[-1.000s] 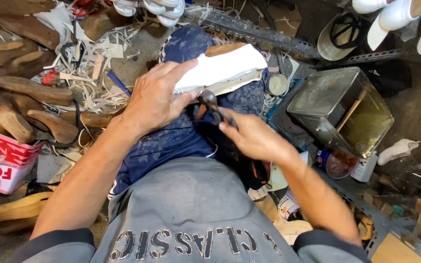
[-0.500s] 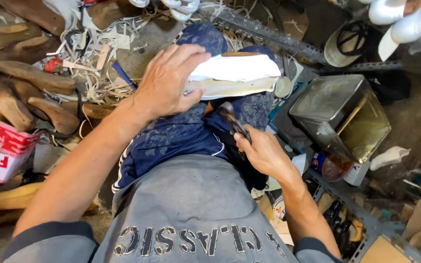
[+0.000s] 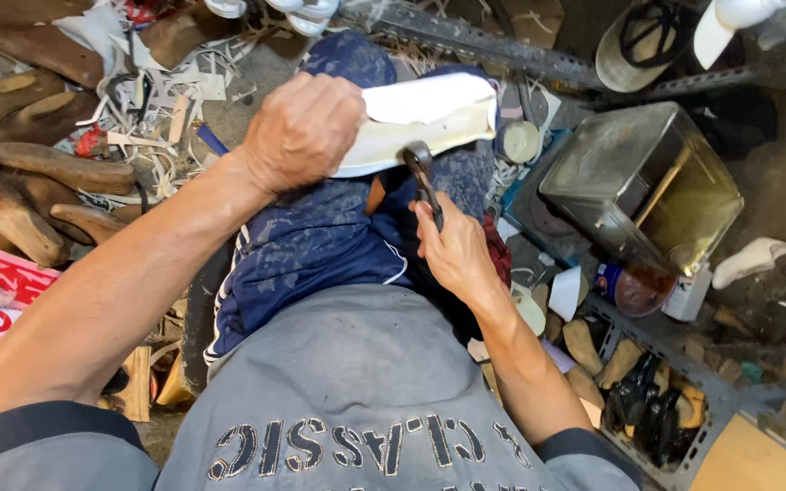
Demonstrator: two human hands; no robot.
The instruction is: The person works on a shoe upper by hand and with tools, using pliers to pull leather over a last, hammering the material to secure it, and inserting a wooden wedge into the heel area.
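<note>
Lasting step in hand, judged. White shoe upper (image 3: 420,123) propped on knee, left hand (image 3: 302,132) clamped over it. Right hand (image 3: 452,250) closed on dark pincers (image 3: 422,177), nose biting lower edge. Next move calls for steady pull, firm knee brace.

At three o'clock of our right hand (image 3: 452,250) the open square metal tin (image 3: 640,186) blocks passage. At nine o'clock of our left hand (image 3: 302,132), brown wooden shoe lasts (image 3: 43,195) and pale leather scraps (image 3: 161,109) crowd the floor.
</note>
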